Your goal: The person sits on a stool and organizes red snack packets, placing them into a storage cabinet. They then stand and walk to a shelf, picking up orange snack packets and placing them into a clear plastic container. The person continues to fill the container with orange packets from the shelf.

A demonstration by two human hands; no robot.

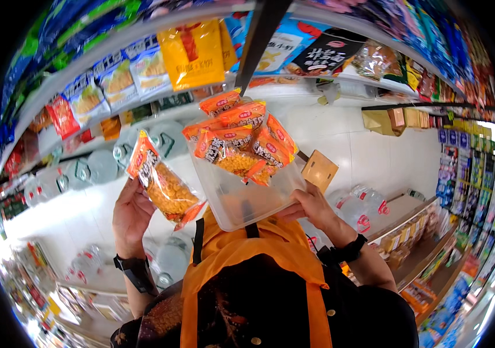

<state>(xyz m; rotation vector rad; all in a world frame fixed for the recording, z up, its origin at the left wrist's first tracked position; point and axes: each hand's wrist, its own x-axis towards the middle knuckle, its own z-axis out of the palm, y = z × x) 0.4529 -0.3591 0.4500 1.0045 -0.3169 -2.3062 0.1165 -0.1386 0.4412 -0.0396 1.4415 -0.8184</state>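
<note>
My left hand [136,209] holds one clear and orange snack bag [167,189] by its edge, filled with small golden pieces. My right hand [310,206] grips the near right corner of a translucent plastic bin [247,209] in front of my body. Several similar orange snack packets [241,139] lie piled at the bin's far end, some of them standing above its rim. The bag in my left hand is to the left of the bin, apart from it. An orange apron [230,248] covers my front below the bin.
Store shelves run across the front, with yellow packets [193,54], blue and white packets [119,82] and a black packet [326,52]. Large water bottles [104,167] stand on the floor at left, others [363,204] at right. A wooden stool [319,169] is beyond the bin.
</note>
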